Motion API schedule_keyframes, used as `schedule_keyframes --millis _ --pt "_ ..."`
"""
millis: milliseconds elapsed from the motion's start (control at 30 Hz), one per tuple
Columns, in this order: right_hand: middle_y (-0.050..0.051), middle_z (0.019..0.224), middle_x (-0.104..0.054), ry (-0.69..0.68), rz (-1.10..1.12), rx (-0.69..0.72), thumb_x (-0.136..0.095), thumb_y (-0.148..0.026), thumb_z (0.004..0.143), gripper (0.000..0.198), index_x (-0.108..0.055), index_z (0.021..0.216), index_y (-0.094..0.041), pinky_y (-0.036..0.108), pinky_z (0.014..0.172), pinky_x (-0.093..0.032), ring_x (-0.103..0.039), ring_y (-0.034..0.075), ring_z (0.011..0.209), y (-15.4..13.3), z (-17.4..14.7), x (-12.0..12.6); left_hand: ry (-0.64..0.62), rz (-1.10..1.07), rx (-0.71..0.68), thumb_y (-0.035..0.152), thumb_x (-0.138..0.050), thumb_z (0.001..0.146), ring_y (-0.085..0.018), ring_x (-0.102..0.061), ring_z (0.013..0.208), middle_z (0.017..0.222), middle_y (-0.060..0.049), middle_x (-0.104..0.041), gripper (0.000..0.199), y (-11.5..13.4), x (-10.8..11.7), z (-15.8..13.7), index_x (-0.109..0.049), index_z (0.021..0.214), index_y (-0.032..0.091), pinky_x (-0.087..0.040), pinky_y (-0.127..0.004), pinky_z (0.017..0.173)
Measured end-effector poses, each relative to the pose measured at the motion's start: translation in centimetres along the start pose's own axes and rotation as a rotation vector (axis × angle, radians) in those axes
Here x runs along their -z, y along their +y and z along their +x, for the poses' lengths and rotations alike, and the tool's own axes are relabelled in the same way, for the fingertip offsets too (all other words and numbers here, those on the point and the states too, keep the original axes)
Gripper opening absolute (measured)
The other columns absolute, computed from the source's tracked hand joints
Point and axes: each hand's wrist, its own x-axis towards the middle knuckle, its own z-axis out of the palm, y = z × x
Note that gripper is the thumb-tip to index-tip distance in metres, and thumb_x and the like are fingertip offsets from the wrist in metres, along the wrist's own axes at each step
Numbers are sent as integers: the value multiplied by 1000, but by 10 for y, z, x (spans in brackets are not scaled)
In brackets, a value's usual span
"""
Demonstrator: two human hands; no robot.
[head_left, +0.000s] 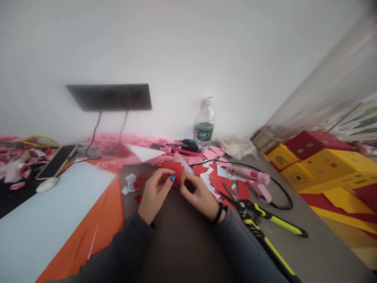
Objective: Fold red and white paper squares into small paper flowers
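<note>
Near the middle of the desk both hands meet at a small stack of red paper. My left hand has its thumb and fingers closed on the left side of the red paper. Opposite it, my right hand pinches the paper's right edge between thumb and forefinger. Whether one sheet or several are gripped is hard to make out. Crumpled red paper flowers and a white crumpled paper piece lie left of my left hand. Cut red paper pieces are scattered right of my right hand.
Open yellow-and-black scissors lie on the right, below a pink glue gun with a black cord. A water bottle stands by the wall. Large white sheets over orange paper and a phone are at left; yellow-red boxes at right.
</note>
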Motion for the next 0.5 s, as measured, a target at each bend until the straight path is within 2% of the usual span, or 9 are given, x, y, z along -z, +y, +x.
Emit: schedule_keyframes --millis 67,200,333,500 --pt "-4 66 -40 -8 -45 30 -50 -10 80 18 -40 70 -22 25 56 -31 -37 12 60 -2 0 -2 28 56 -65 24 -64 83 -19 -64 89 97 -6 -66 12 -1 0 -1 -65 93 19 -54 -25 74" --pt "-4 67 -40 -1 -57 49 -49 -11 80 18 -39 70 -22 25 57 -31 -37 13 61 -2 0 -3 42 133 -145 21 -65 82 -21 -64 93 95 -6 -67 6 -3 1 -2 -67 87 19 -54 -27 78" --pt "-4 68 -41 15 -8 5 -49 -13 82 16 -41 73 -22 25 58 -32 -38 13 61 1 0 -1 39 138 -182 22 -64 84 -22 -66 99 102 -8 -72 13 0 3 -2 -73 94 20 -54 -30 84" --pt "-2 73 -44 37 74 -9 -49 -18 87 10 -46 79 -22 26 62 -37 -42 14 66 3 -1 -1 43 138 -169 21 -63 85 -22 -69 99 104 -6 -76 20 2 5 -2 -77 100 23 -55 -30 84"
